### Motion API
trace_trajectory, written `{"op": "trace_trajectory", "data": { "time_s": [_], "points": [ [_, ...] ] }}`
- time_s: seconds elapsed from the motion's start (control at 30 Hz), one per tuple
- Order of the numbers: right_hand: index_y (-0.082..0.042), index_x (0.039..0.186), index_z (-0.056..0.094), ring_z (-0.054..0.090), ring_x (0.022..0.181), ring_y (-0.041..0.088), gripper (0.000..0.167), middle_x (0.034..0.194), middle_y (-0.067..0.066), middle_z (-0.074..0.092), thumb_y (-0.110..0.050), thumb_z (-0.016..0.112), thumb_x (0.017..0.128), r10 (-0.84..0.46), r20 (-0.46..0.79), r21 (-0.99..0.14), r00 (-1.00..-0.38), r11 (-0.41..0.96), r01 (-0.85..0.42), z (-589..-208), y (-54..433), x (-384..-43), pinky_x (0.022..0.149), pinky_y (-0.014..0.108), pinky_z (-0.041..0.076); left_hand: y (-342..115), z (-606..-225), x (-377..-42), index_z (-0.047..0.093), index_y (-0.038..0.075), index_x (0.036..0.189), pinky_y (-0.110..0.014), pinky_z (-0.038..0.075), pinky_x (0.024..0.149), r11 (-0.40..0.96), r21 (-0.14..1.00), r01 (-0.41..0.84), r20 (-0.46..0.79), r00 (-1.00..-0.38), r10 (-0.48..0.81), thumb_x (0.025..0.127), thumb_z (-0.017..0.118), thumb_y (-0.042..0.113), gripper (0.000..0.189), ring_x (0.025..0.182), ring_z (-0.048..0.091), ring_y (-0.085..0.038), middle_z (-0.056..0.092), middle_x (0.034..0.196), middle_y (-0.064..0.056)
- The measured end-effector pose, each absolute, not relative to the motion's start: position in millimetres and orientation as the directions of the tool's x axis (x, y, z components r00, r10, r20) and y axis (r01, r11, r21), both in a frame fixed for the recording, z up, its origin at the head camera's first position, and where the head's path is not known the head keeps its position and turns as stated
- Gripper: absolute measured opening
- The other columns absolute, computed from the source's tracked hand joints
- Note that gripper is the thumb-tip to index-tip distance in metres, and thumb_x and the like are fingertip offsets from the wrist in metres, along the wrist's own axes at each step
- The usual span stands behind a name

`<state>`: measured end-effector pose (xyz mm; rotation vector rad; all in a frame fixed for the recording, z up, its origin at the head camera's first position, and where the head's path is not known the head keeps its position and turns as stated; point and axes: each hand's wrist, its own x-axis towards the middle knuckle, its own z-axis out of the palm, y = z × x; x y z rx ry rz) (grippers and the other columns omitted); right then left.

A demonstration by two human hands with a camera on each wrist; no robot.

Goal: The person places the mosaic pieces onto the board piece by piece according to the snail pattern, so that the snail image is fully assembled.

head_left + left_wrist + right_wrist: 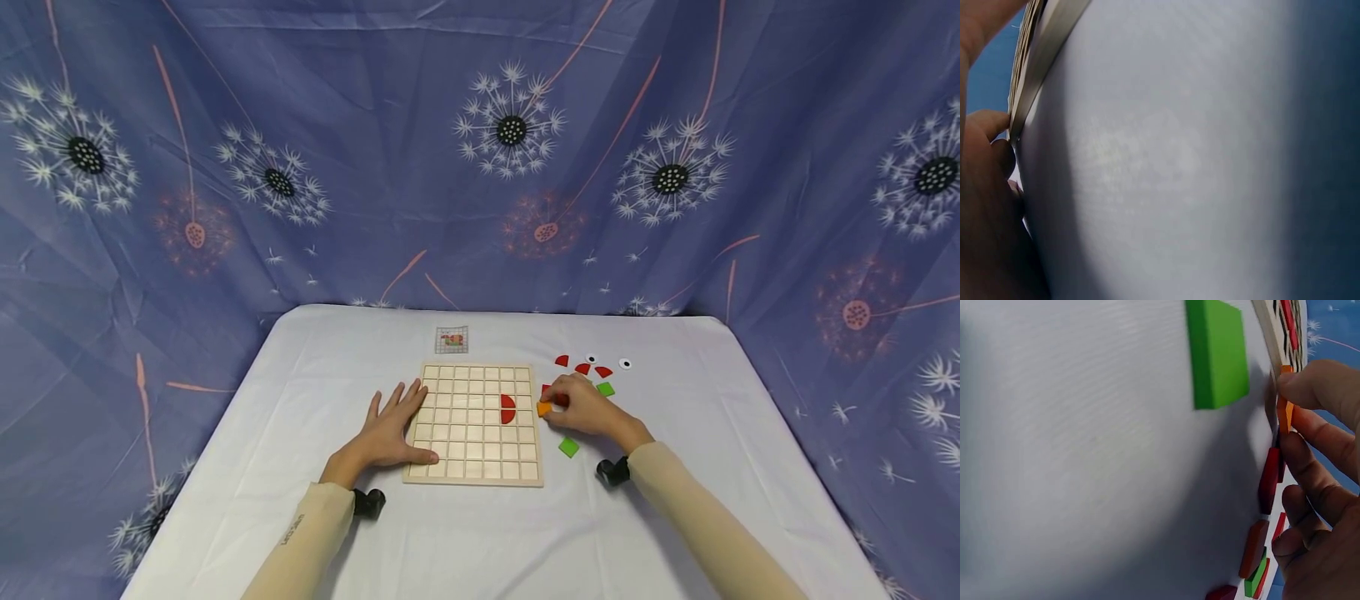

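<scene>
A light wooden grid board (pixel 480 480) lies on the white table, with two red quarter-round pieces (pixel 507 409) set together in its right part. My left hand (pixel 389 432) rests spread on the board's left edge, its thumb over the lower left squares. Just off the board's right edge, my right hand (pixel 583 406) pinches an orange piece (pixel 544 408) between thumb and fingers; the right wrist view shows this orange piece (pixel 1285 406) edge-on. Below that hand lies a green square piece (pixel 568 447), seen large as a green block (pixel 1219 353) in the right wrist view.
Beyond the right hand lie several red quarter-round pieces (pixel 603 372), another green piece (pixel 605 389) and two white eye discs (pixel 626 364). A small picture card (pixel 452 340) with a grid lies behind the board. A patterned blue curtain (pixel 405 167) hangs around the table.
</scene>
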<state>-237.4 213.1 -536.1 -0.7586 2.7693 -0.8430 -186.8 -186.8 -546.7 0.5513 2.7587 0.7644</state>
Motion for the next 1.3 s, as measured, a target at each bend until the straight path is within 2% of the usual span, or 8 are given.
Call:
{"op": "trace_trajectory", "data": {
  "time_s": [0.13,0.3,0.6,0.83,1.3],
  "points": [
    [-0.015,0.103,0.077,0.054,0.086,0.015,0.018,0.093,-0.005,0.068,-0.019,0.082,0.086,-0.509,0.006,-0.592,-0.861,0.692,-0.413,-532,210,-239,0.078,0.028,0.047,-187,-547,-187,0.018,0.011,0.166,-0.067,-0.009,0.123,0.8,0.525,0.291,-0.124,-0.904,0.41,0.069,0.084,0.069,0.131,0.16,0.005,-0.04,0.01,0.174,-0.01],
    [-0.008,0.106,0.077,0.061,0.084,0.015,0.02,0.099,0.001,0.071,-0.013,0.079,0.086,-0.535,0.047,-0.643,-0.844,0.63,-0.435,-528,205,-243,0.075,0.024,0.054,-186,-548,-187,0.019,0.01,0.166,-0.067,-0.009,0.123,0.795,0.533,0.289,-0.116,-0.906,0.407,0.068,0.085,0.068,0.131,0.16,0.006,-0.04,0.01,0.174,-0.011],
    [-0.013,0.11,0.077,0.057,0.083,0.015,0.023,0.101,-0.001,0.069,-0.019,0.079,0.088,-0.521,0.021,-0.696,-0.853,0.605,-0.387,-526,184,-247,0.072,0.025,0.05,-183,-550,-186,0.019,0.011,0.166,-0.069,-0.008,0.123,0.792,0.535,0.294,-0.123,-0.9,0.417,0.07,0.084,0.067,0.129,0.16,0.005,-0.04,0.011,0.174,-0.01],
    [-0.014,0.11,0.077,0.056,0.097,0.016,0.021,0.111,0.0,0.07,-0.022,0.077,0.091,-0.553,0.05,-0.66,-0.832,0.607,-0.443,-529,159,-254,0.086,0.032,0.05,-185,-548,-186,0.019,0.011,0.166,-0.068,-0.008,0.123,0.802,0.527,0.283,-0.127,-0.906,0.403,0.07,0.084,0.068,0.129,0.161,0.005,-0.04,0.01,0.174,-0.009],
    [-0.017,0.107,0.077,0.057,0.102,0.016,0.017,0.105,-0.004,0.072,-0.024,0.079,0.091,-0.567,0.054,-0.617,-0.822,0.628,-0.474,-538,129,-254,0.095,0.037,0.049,-185,-547,-185,0.02,0.01,0.166,-0.068,-0.008,0.123,0.791,0.542,0.284,-0.118,-0.906,0.406,0.069,0.085,0.067,0.129,0.16,0.005,-0.041,0.011,0.174,-0.011]
  ]
}}
